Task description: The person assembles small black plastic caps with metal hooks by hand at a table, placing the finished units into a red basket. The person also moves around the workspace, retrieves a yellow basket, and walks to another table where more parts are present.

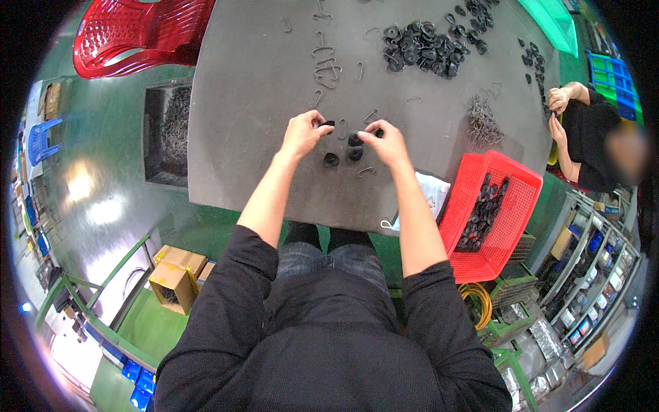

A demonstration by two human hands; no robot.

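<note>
My left hand [302,136] is closed, thumb and fingers pinching a small round black part [328,124] just above the grey tabletop [261,151]. To its right, my right hand [388,145] is also closed in a pinch; a bit of black part [379,132] shows at its fingertips. Another black part [354,139] sits right by the right fingertips, with a second black part [354,154] just nearer me. A loose black part [331,160] lies below my left fingertips. Between the hands lies a bent wire hook [342,128], and another wire hook [366,172] is nearer me.
A heap of black parts [424,49] lies far right, with a tangled wire pile [482,120] nearer. A red basket [532,202] holding black parts stands beside a white cloth-like item [434,190]. Several hooks [328,69] lie beyond my hands. A co-worker [590,137] handles something at right.
</note>
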